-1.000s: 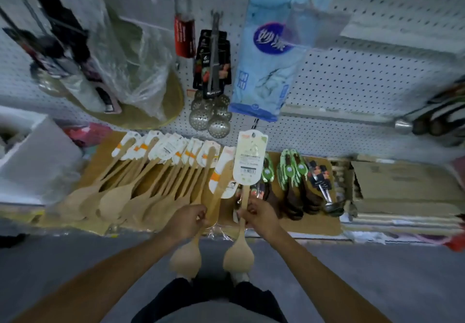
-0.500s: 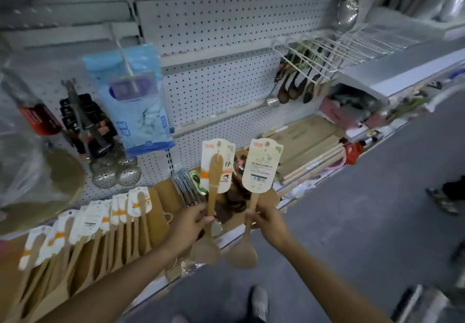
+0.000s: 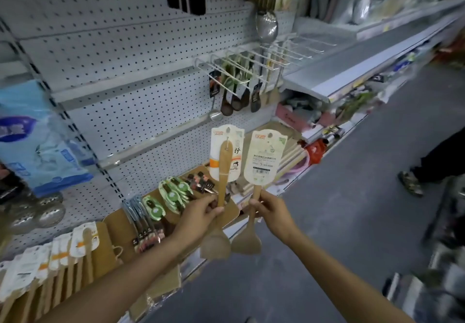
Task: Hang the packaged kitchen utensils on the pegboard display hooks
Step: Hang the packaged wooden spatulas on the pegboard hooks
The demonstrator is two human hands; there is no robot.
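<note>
Near frame centre, at about 6 o'clock below the hook rack, the person is holding up two packaged wooden spatulas, one per hand. Left hand (image 3: 201, 212) is gripping the handle of the left spatula (image 3: 222, 171), orange-striped card facing the camera. Right hand (image 3: 270, 209) is pinching the handle of the right spatula (image 3: 256, 192), w/ barcode card showing. Both are standing nearly upright: cards and hang holes up at 12 o'clock, blades hanging down at 6, long axes approx. parallel, cards just beside each other.

White display hooks (image 3: 241, 66) are jutting from the pegboard (image 3: 130, 53) at about 12 to 1 o'clock from the hands, well apart and higher; ladles are already hanging there. Judging by position, right hand is sitting slightly nearer the rack, so its spatula prob. goes first, hole lifted up and threaded over a hook tip. More carded spatulas (image 3: 63, 254) are lying on the shelf at 8 o'clock.
</note>
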